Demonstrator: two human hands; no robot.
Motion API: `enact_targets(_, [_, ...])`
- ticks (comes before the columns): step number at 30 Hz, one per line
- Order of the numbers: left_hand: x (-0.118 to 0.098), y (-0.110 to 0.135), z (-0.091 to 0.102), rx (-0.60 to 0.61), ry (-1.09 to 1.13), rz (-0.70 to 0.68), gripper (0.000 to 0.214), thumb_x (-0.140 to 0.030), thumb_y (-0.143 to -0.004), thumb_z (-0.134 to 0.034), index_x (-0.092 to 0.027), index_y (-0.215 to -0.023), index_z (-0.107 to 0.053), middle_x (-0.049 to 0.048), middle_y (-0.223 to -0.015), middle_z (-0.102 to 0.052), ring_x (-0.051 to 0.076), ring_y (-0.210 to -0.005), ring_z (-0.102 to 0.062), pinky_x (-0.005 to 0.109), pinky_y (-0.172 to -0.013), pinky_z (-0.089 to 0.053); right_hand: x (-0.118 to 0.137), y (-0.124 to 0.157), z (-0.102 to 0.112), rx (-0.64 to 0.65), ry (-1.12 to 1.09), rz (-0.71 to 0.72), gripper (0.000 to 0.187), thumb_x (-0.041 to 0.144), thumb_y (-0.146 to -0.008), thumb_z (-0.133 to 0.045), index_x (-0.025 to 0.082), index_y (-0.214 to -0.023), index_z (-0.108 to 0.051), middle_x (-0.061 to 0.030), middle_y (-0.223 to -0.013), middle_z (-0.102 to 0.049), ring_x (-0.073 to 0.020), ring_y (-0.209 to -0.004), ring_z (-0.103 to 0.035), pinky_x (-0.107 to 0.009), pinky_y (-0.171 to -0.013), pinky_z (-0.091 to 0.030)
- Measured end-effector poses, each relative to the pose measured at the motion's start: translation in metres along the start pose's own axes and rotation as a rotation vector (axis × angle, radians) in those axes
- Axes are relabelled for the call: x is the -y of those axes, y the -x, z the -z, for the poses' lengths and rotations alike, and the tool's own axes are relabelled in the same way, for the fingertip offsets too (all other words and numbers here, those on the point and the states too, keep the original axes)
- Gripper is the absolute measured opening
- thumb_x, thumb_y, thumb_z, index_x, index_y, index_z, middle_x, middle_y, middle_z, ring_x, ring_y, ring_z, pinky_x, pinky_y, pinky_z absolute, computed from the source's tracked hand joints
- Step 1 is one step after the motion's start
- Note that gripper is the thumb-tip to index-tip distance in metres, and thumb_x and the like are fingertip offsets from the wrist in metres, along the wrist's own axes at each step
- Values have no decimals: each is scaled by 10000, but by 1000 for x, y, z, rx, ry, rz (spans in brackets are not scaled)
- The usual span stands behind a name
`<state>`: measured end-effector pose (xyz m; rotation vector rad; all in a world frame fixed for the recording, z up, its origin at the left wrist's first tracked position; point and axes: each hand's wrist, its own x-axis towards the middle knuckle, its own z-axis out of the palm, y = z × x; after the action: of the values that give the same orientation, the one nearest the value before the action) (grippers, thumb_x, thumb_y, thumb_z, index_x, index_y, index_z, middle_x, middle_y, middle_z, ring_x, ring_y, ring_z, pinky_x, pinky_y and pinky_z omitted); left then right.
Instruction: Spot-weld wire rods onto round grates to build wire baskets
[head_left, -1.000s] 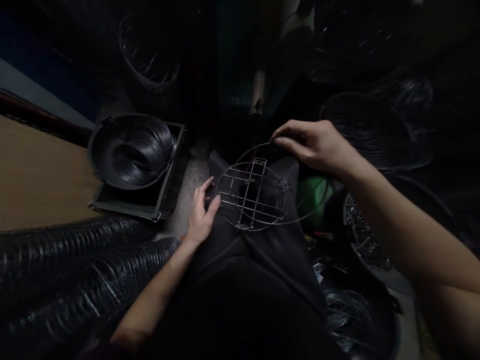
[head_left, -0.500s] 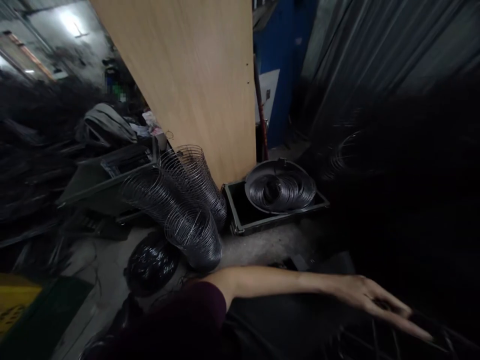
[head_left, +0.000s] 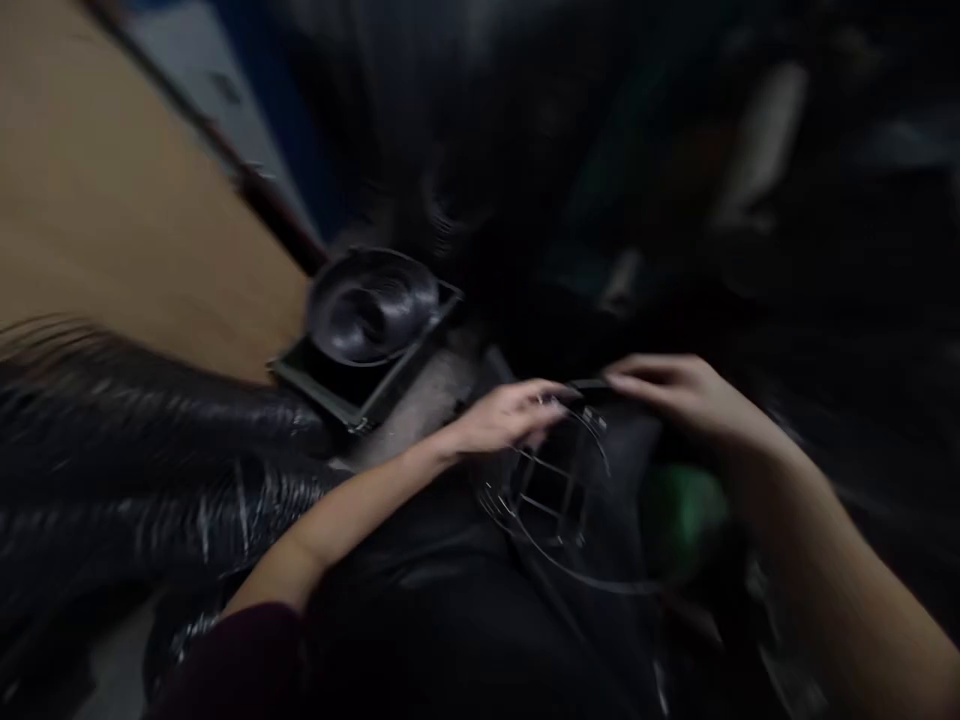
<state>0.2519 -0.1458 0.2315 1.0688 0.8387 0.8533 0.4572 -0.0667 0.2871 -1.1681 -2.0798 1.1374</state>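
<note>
My left hand (head_left: 517,415) reaches in from the left, its fingers bent at the upper edge of a round wire frame (head_left: 559,512) with a square grid inside. Motion blurs the fingertips. Opposite it is my right hand (head_left: 679,390), with fingers and thumb pressed together at a dark edge between the two hands. What they pinch there is too dark to make out. The wire frame lies over dark cloth near my lap, and a thin wire loop curves below it to the right.
A round pan with coiled wire (head_left: 371,305) rests on a dark metal tray (head_left: 322,400) on the floor. Wire coils (head_left: 247,500) lie at left, below a wooden panel (head_left: 135,180). A blurred green round object (head_left: 686,520) is under my right forearm.
The view has swung right and down. My right hand has come into view, and my left hand now has its fingers bent at the wire frame instead of stretched out.
</note>
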Motion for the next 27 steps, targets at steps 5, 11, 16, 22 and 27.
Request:
enact_targets(5, [25,6,-9,-440,44,-81,399,-440,-877,-630,-167,-1165,-670,-85,-470,-383,54,-413,-314,176,-427,-254,-38,64,2,-251,-74,-158,483,552,-861,-618,199,-1187,-665,-10,-766,-643,-135,-607,-572,-283,-600,-482])
enact_targets(11, [54,-3,-2,-503,-519,-101,369,-344,-928,-558,-203,-1259,-644,12,-777,-715,113,-639,-638,215,-625,-507,-73,108,-53,-604,340,-219,335,325,-952,-451,205,-1122,-713,-50,-816,-629,-172,-696,-579,-327,-702,-501])
enact_targets(16, [52,-13,-1,-496,-960,-103,315,-246,-942,-511,-218,-1199,-691,53,-1228,-705,231,-1130,-670,371,-1013,-509,-83,108,-62,-573,552,-382,352,294,-952,-439,251,-1170,-712,-67,-882,-590,-178,-687,-548,-297,-599,-434])
enact_targets(22, [63,-4,-2,-472,-1101,-112,336,-264,-976,-460,-201,-1229,-672,71,-1043,-725,209,-961,-685,325,-886,-532,-82,109,-65,-525,623,-439,347,285,-941,-446,265,-1159,-715,-68,-866,-569,-191,-723,-540,-288,-572,-410])
enact_targets(27, [74,0,1,-467,-1132,-132,433,-448,-1006,-394,-214,-1262,-654,58,-897,-637,177,-822,-622,306,-794,-499,-87,126,-78,-521,584,-417,396,328,-952,-411,231,-1255,-646,-103,-957,-598,-253,-916,-566,-405,-797,-506])
